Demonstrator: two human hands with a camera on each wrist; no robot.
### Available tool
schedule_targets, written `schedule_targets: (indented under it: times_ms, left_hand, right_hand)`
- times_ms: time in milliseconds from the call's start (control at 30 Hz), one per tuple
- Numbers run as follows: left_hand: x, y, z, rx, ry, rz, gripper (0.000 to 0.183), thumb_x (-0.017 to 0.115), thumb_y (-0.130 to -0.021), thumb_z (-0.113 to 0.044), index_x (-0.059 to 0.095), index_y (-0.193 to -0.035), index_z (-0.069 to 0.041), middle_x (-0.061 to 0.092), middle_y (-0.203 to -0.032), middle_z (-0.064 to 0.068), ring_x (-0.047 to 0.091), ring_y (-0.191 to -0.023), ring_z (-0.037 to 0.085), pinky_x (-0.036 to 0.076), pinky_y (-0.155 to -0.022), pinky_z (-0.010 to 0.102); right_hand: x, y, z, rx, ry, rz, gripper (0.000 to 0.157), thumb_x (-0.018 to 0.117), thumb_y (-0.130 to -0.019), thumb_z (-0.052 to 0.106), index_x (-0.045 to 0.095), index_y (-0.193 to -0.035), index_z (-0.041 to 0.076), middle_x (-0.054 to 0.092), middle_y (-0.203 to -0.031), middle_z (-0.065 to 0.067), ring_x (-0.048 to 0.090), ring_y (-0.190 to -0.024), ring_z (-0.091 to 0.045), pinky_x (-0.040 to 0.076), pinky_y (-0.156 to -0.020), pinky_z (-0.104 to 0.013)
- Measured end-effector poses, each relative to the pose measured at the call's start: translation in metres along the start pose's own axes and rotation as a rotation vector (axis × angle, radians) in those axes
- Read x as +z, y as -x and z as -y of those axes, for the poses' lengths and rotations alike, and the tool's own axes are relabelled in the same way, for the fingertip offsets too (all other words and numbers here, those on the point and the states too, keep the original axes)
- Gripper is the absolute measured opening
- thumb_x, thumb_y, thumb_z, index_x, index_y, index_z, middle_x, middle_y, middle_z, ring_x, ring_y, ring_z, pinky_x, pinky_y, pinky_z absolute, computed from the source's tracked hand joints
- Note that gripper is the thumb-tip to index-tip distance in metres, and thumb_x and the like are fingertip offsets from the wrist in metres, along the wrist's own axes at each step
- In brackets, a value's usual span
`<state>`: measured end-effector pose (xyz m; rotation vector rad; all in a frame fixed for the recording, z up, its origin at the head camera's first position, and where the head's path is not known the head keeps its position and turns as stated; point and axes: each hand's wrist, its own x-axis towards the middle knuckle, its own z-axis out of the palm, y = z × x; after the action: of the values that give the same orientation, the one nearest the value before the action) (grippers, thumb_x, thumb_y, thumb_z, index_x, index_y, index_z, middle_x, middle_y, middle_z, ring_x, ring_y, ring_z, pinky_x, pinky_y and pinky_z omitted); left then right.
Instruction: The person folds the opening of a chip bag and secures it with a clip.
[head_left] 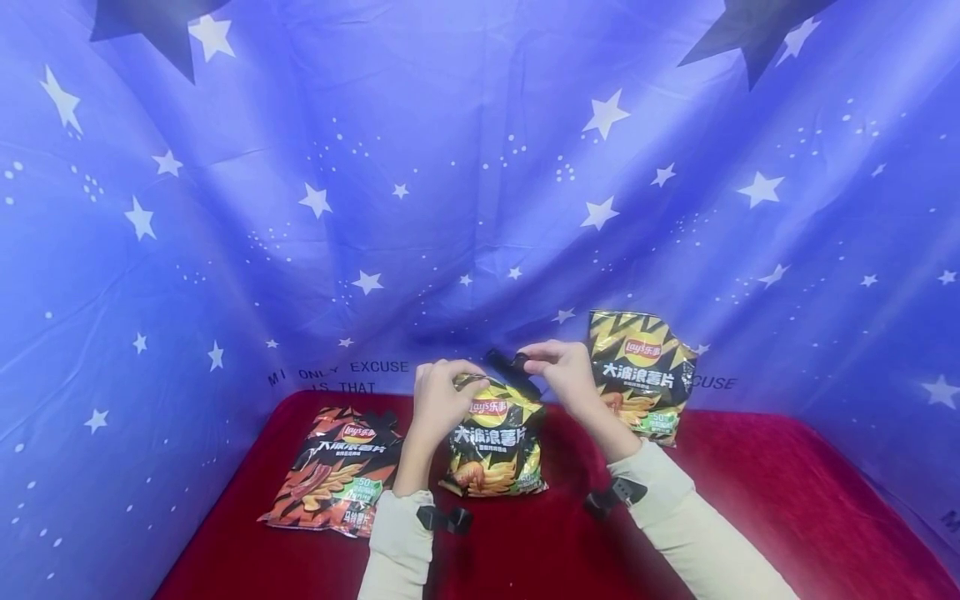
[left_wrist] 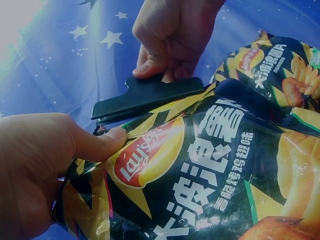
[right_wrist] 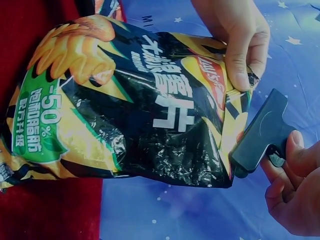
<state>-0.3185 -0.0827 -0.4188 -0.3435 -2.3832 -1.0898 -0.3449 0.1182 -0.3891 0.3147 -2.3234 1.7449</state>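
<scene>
In the head view a yellow and black chip bag (head_left: 491, 446) stands on the red cloth between both hands. My left hand (head_left: 444, 398) pinches its top edge at the left corner, thumb on the front beside the round logo. A black bag clip (right_wrist: 262, 132) is pinched by its handles between the thumb and fingers of my right hand (head_left: 562, 371). In the right wrist view the clip's long jaw lies right at the bag's top edge, near the corner away from my left hand. The left wrist view shows the clip (left_wrist: 150, 97) behind the top edge.
An orange and black chip bag (head_left: 330, 483) with a black clip (head_left: 382, 425) at its top lies to the left. Another yellow and black chip bag (head_left: 645, 375) stands at the back right, close to my right hand. Behind the red cloth (head_left: 750, 492) hangs a blue star-patterned curtain (head_left: 465, 225).
</scene>
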Motion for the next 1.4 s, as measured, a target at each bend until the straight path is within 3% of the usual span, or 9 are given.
schedule_targets:
  times_ms: [533,1000,1400]
  left_hand:
    - [-0.001,0.003,-0.002,0.019,-0.002,-0.016,0.009,0.082,-0.084,-0.016,0.081,-0.093,-0.016,0.079,-0.088,0.0,0.059,-0.076,0.018,0.038,-0.093,0.042]
    - [-0.003,0.004,-0.002,-0.007,0.028,0.015,0.013,0.081,-0.085,-0.016,0.082,-0.098,-0.014,0.08,-0.09,0.002,0.057,-0.077,0.018,0.037,-0.094,0.042]
    - [-0.009,0.005,-0.003,0.037,0.013,0.068,0.016,0.078,-0.088,-0.016,0.081,-0.103,-0.013,0.08,-0.097,0.002,0.062,-0.084,0.02,0.036,-0.093,0.042]
  right_hand:
    - [-0.005,0.005,-0.004,-0.097,0.148,0.092,0.024,0.074,-0.077,-0.012,0.078,-0.099,-0.004,0.073,-0.088,-0.018,0.06,-0.074,-0.015,0.055,-0.066,-0.021]
    - [-0.009,0.005,-0.001,-0.158,0.259,0.148,0.024,0.074,-0.078,-0.009,0.079,-0.1,-0.002,0.076,-0.092,-0.016,0.066,-0.084,-0.022,0.051,-0.077,-0.03]
    - [-0.01,0.005,0.004,-0.121,0.282,0.188,0.025,0.075,-0.078,-0.007,0.078,-0.102,-0.002,0.075,-0.094,-0.015,0.066,-0.087,-0.025,0.053,-0.082,-0.035]
